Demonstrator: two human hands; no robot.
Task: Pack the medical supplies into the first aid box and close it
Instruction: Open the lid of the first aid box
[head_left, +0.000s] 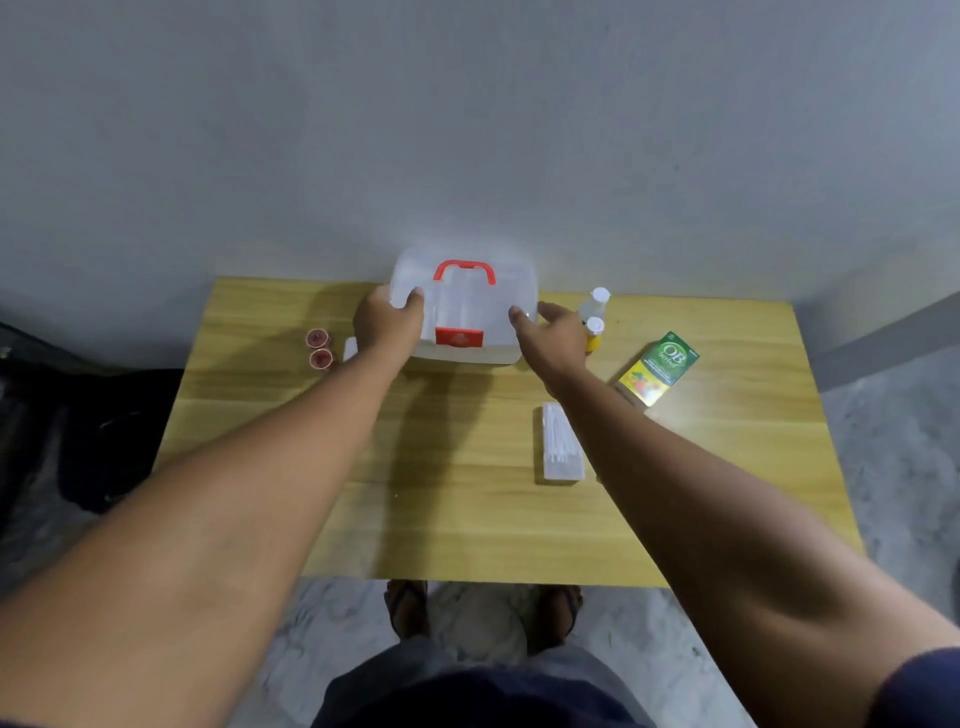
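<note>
A: Where's the first aid box (470, 306)?

B: Far edge of the wooden table (457, 499), centre, up against the grey wall (467, 130). See-through plastic w/ a red handle (464, 270) on the lid and a red latch (459, 337) at the front. Lid's down. Latch has a pale mark on it, too blurred to read.

A: Hands?

B: Both on the box. Left hand (387, 325) grips the left end, thumb on top of the lid, other fingers wrapped round the side and out of sight. Right hand (553, 332) is at the right end, thumb touching the lid corner, fingers spread round the side. Can't tell how firmly either one presses.

A: Supplies?

B: All out on the table. 2 small red round tubs (318, 348) left of the box, w/ a small white item (350, 348) just beside them, mostly hidden by the left wrist. Right of the box: a white bottle (596, 304) and a yellow bottle w/ a white cap (594, 332), close together, partly behind the right hand. Further right, a green carton (660, 366) lying flat, reads "OB Herbal", fruit pics on the yellow end. Nearer the body, a clear packet of cotton swabs (558, 441) under the right forearm.

A: Other writing?

B: None legible.
</note>
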